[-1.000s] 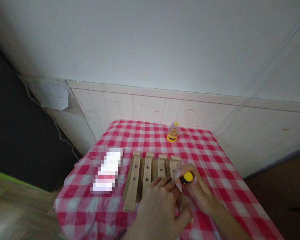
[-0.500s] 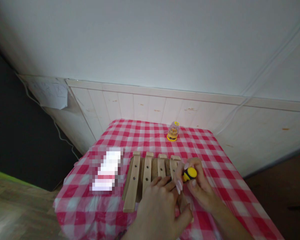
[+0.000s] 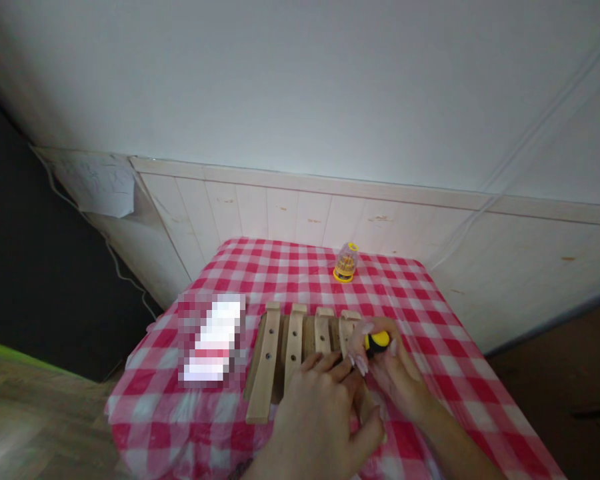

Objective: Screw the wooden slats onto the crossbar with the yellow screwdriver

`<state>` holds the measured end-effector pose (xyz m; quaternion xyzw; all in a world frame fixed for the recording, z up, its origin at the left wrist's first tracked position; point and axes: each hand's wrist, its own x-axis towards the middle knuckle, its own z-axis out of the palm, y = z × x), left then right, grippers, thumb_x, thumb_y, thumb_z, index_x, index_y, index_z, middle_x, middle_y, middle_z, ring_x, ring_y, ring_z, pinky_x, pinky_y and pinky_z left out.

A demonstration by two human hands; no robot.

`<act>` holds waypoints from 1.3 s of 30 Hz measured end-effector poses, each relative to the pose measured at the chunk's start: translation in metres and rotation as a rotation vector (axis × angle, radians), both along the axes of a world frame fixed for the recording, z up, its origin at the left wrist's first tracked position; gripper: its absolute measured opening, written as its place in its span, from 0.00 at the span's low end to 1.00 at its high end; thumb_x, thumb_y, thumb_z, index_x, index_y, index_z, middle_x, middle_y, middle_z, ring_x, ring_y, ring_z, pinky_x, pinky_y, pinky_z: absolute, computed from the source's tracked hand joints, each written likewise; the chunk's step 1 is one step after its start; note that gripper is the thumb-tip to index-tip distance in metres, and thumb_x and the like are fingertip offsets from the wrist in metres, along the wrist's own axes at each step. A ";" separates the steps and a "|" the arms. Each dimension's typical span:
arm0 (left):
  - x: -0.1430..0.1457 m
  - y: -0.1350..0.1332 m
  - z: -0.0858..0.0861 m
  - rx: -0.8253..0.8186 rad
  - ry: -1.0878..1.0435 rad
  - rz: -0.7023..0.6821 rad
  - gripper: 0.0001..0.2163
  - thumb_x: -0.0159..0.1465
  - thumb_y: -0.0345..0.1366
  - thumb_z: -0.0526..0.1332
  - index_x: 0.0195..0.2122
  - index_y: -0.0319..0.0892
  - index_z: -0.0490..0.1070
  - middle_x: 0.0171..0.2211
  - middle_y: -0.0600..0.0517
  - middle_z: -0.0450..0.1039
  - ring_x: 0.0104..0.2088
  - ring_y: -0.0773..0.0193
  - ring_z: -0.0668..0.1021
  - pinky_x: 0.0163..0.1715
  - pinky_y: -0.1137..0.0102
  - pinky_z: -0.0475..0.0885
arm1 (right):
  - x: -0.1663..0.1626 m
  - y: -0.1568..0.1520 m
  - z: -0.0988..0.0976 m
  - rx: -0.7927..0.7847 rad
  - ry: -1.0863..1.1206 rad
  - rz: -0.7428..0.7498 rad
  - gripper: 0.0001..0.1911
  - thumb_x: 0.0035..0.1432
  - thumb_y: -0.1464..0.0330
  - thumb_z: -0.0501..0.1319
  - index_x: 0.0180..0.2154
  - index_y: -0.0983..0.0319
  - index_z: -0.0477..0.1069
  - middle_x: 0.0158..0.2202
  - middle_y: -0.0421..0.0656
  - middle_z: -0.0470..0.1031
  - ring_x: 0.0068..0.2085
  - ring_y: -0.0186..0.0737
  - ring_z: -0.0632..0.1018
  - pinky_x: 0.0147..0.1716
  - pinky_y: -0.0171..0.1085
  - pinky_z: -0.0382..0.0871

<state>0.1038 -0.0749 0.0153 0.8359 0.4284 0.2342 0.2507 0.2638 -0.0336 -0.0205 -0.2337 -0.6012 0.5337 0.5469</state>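
My right hand (image 3: 387, 363) is closed around a screwdriver (image 3: 377, 342) with a yellow and black handle, at the right end of a wooden rack. Its shaft and tip are hidden behind my fingers. The rack has several pale wooden strips (image 3: 265, 387) with curled upper ends, fixed across a darker wooden board (image 3: 279, 363); dark screw heads show in them. My left hand (image 3: 320, 413) lies over the lower right of the rack, its fingers and thumb gripping the rightmost strips, whose lower parts it mostly covers.
A clear screwdriver-bit case (image 3: 345, 263) with a yellow base and top stands at the back of the table. To the left lies a pixelated white item (image 3: 215, 340). A red and white checked cloth (image 3: 290, 267) covers the table, which meets a panelled wall (image 3: 280, 213).
My right hand has turned the screwdriver handle, so its yellow end now points more sideways, and its fingers have shifted round it. My left hand stays in place.
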 end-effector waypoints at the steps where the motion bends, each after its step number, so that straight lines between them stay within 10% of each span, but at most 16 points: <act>1: 0.000 0.000 0.000 -0.002 -0.001 -0.001 0.10 0.64 0.35 0.62 0.41 0.40 0.82 0.44 0.45 0.84 0.49 0.47 0.82 0.58 0.50 0.73 | 0.001 0.000 -0.002 0.046 -0.005 -0.004 0.15 0.74 0.50 0.53 0.47 0.51 0.70 0.28 0.38 0.69 0.29 0.41 0.70 0.33 0.42 0.70; 13: 0.001 0.001 -0.001 0.029 0.025 0.005 0.11 0.63 0.35 0.62 0.41 0.39 0.82 0.43 0.45 0.84 0.46 0.47 0.83 0.55 0.50 0.75 | -0.003 -0.004 0.012 0.317 -0.112 -0.007 0.10 0.77 0.58 0.52 0.55 0.46 0.65 0.34 0.37 0.70 0.29 0.37 0.71 0.31 0.37 0.70; 20: 0.000 0.000 0.001 0.010 0.014 0.011 0.10 0.64 0.34 0.61 0.40 0.39 0.82 0.44 0.45 0.84 0.48 0.47 0.83 0.57 0.50 0.74 | -0.002 -0.004 0.003 0.013 -0.013 -0.015 0.24 0.73 0.45 0.46 0.48 0.52 0.72 0.26 0.38 0.66 0.26 0.42 0.65 0.30 0.41 0.67; 33: 0.000 0.000 0.003 0.017 0.042 -0.001 0.08 0.63 0.34 0.62 0.39 0.40 0.81 0.42 0.45 0.84 0.46 0.47 0.83 0.54 0.51 0.75 | 0.000 -0.002 0.004 0.201 -0.034 0.065 0.07 0.75 0.56 0.53 0.52 0.45 0.60 0.32 0.37 0.71 0.27 0.38 0.70 0.30 0.39 0.68; 39: 0.001 0.001 0.002 0.011 0.037 0.001 0.07 0.63 0.34 0.62 0.36 0.40 0.80 0.40 0.46 0.83 0.45 0.48 0.83 0.53 0.52 0.75 | -0.006 -0.003 0.010 0.038 0.034 -0.035 0.19 0.71 0.44 0.52 0.47 0.50 0.65 0.24 0.34 0.64 0.24 0.39 0.64 0.26 0.39 0.65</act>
